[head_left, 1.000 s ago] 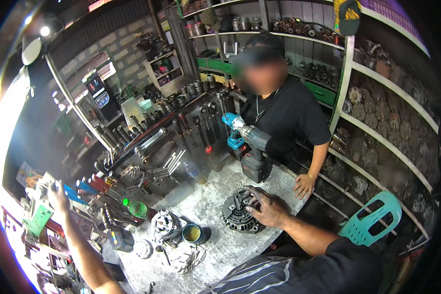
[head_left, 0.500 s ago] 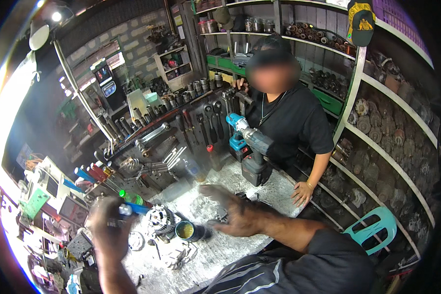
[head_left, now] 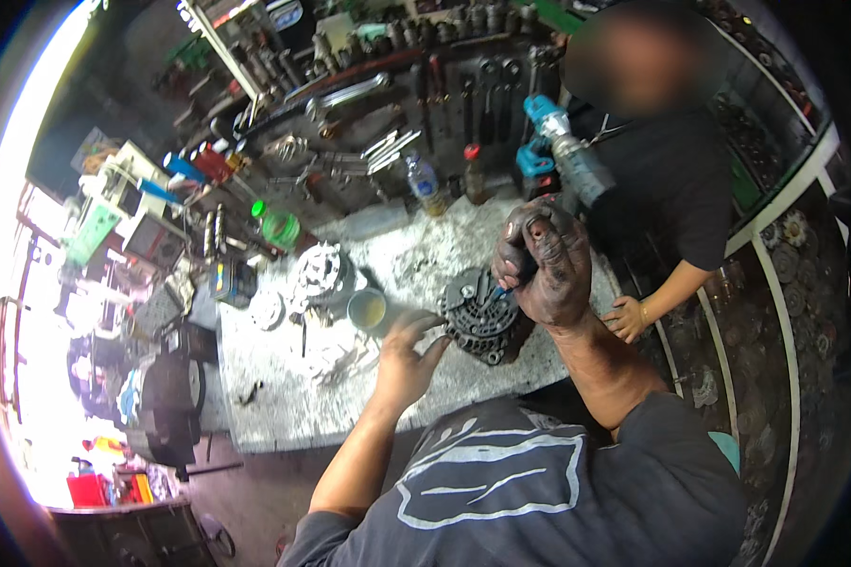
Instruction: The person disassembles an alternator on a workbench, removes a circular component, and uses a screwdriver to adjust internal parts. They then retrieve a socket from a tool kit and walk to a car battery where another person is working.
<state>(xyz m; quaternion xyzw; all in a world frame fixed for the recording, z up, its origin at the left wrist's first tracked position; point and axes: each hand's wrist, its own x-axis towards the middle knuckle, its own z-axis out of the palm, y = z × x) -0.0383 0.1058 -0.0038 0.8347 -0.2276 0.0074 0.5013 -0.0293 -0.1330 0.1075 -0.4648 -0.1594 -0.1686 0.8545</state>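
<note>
A round, dark, vented alternator [head_left: 480,317] lies on the pale, worn workbench [head_left: 284,416]. My right hand [head_left: 550,265], blackened with grime, is closed in a fist above its right side. A slim tool with a blue part [head_left: 502,292] shows below the fist, pointing down at the alternator; the fist hides the rest. My left hand [head_left: 408,354] is at the alternator's left edge, fingers stretched out and thumb apart. Whether it touches the housing I cannot tell. A cup of yellowish stuff [head_left: 367,308] stands just beyond my left hand.
Pale metal housing parts [head_left: 320,274] lie left of the cup. A green-capped bottle [head_left: 276,227], a clear bottle [head_left: 425,184] and a red-capped bottle [head_left: 475,175] stand along the back. A blue impact wrench [head_left: 563,142] stands back right, near another person's hand [head_left: 624,319].
The view has tilted down towards the bench. My left hand has come from the far left to the alternator. My right hand, earlier spread over the bench, is now a raised fist.
</note>
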